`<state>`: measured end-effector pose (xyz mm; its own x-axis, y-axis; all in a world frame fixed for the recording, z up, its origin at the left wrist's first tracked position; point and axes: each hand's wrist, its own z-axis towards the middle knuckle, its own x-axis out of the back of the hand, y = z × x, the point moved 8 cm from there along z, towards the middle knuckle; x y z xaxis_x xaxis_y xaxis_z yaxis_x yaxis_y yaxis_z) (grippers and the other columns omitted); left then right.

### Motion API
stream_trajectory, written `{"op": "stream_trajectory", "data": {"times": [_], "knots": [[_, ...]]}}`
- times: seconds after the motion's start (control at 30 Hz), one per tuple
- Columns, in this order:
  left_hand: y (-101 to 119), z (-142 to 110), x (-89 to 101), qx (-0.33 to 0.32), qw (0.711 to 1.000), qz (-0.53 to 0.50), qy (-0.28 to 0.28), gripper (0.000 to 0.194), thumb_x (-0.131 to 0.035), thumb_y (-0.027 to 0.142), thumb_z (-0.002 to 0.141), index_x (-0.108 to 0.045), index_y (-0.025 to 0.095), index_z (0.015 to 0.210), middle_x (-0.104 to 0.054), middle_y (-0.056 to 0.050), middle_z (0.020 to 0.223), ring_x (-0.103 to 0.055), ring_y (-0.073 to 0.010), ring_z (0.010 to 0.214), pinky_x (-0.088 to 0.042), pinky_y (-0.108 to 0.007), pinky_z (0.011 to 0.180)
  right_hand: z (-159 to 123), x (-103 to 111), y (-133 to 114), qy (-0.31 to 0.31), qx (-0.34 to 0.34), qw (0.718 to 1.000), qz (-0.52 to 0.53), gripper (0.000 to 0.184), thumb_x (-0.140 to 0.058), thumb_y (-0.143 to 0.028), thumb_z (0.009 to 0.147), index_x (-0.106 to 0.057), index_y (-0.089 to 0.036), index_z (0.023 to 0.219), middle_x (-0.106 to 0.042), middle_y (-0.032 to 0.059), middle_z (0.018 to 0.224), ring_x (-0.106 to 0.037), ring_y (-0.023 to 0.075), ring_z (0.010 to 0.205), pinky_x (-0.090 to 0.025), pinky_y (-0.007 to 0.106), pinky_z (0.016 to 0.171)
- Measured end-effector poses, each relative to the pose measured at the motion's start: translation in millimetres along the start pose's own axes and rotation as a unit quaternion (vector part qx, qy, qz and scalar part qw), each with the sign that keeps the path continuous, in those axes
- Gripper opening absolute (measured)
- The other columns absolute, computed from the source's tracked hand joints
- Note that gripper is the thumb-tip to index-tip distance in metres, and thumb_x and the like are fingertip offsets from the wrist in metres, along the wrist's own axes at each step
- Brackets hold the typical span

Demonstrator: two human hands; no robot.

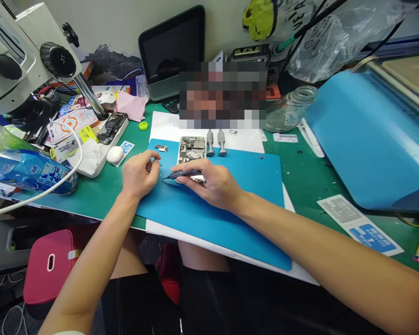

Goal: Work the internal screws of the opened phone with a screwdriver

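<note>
My right hand [212, 181] grips slim dark tweezers [178, 174]. Their fine tip points left and down, close to the surface of the blue mat [209, 218]. Behind the right fingers lies an opened phone [192, 148] with its inner boards bare, its lower part partly covered by the hand. My left hand [141, 173] rests at the mat's left edge, fingers curled and closed; whether something small is in them is hidden. Just beyond it is a small metal phone part [161, 148]. Two grey screwdrivers [210, 143] stand upright beside the phone's top right corner.
At the left are a microscope [56, 56], a blue bottle [31, 167], a white cable [70, 172] and an opened phone on a white box [91, 163]. A tablet-like screen [172, 46] stands behind. A glass jar [291, 109] and large blue sheet [370, 139] lie right.
</note>
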<state>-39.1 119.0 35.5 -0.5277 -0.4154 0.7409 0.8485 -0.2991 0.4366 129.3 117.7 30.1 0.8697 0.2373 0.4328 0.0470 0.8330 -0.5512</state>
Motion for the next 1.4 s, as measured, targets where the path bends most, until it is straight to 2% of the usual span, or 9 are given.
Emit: {"op": "stream_trajectory", "data": {"times": [0.2, 0.37, 0.57, 0.97, 1.17, 1.4], "knots": [[6.7, 0.5, 0.6, -0.041, 0.999, -0.008, -0.032, 0.016, -0.053, 0.018, 0.084, -0.066, 0.019, 0.093, -0.048, 0.004, 0.061, -0.05, -0.0133, 0.059, -0.038, -0.027, 0.061, 3.8, 21.2, 11.7, 0.088, -0.058, 0.994, 0.028, 0.031, -0.063, -0.021, 0.093, -0.049, -0.026, 0.12, -0.073, 0.0023, 0.101, -0.075, 0.0157, 0.092, -0.066, 0.029, 0.076], [19.4, 0.8, -5.9, -0.114, 0.99, 0.008, -0.086, 0.019, -0.059, 0.026, 0.087, -0.068, 0.019, 0.102, -0.056, 0.0, 0.074, -0.054, -0.0177, 0.074, -0.041, -0.032, 0.072, 3.3, 32.6, 25.9, 0.147, -0.111, 0.981, 0.065, 0.043, -0.058, -0.021, 0.096, -0.041, -0.029, 0.134, -0.07, 0.0023, 0.101, -0.071, 0.014, 0.083, -0.064, 0.03, 0.074], [20.2, -2.1, -15.0, -0.156, 0.98, 0.042, -0.115, 0.024, -0.062, 0.038, 0.094, -0.071, 0.023, 0.11, -0.062, -0.003, 0.086, -0.054, -0.0191, 0.079, -0.039, -0.035, 0.074, 2.6, 26.4, 26.1, 0.126, -0.114, 0.982, 0.077, 0.042, -0.056, -0.023, 0.097, -0.041, -0.03, 0.135, -0.069, 0.0024, 0.101, -0.07, 0.0152, 0.084, -0.061, 0.032, 0.072], [20.8, -2.7, -20.1, -0.18, 0.975, 0.053, -0.121, 0.023, -0.059, 0.039, 0.097, -0.074, 0.024, 0.107, -0.066, -0.003, 0.084, -0.054, -0.0181, 0.078, -0.036, -0.034, 0.072, 1.8, 25.0, 31.0, 0.126, -0.148, 0.975, 0.105, 0.037, -0.058, -0.028, 0.096, -0.043, -0.028, 0.13, -0.069, 0.0029, 0.1, -0.069, 0.0156, 0.082, -0.061, 0.031, 0.07], [23.8, -3.8, -21.3, -0.2, 0.97, 0.058, -0.127, 0.026, -0.058, 0.039, 0.098, -0.072, 0.025, 0.115, -0.067, -0.003, 0.084, -0.052, -0.0174, 0.076, -0.033, -0.033, 0.069, 2.4, 23.2, 32.0, 0.115, -0.145, 0.975, 0.121, 0.035, -0.058, -0.027, 0.095, -0.045, -0.027, 0.128, -0.069, 0.0019, 0.1, -0.069, 0.0142, 0.085, -0.06, 0.029, 0.073], [26.6, -3.9, -21.8, -0.212, 0.967, 0.062, -0.13, 0.022, -0.057, 0.036, 0.099, -0.075, 0.023, 0.099, -0.066, -0.003, 0.081, -0.051, -0.0173, 0.075, -0.031, -0.033, 0.067, 3.3, 23.3, 29.1, 0.108, -0.145, 0.978, 0.108, 0.033, -0.058, -0.027, 0.095, -0.045, -0.025, 0.125, -0.069, 0.0018, 0.097, -0.07, 0.0137, 0.082, -0.06, 0.028, 0.071]]}}
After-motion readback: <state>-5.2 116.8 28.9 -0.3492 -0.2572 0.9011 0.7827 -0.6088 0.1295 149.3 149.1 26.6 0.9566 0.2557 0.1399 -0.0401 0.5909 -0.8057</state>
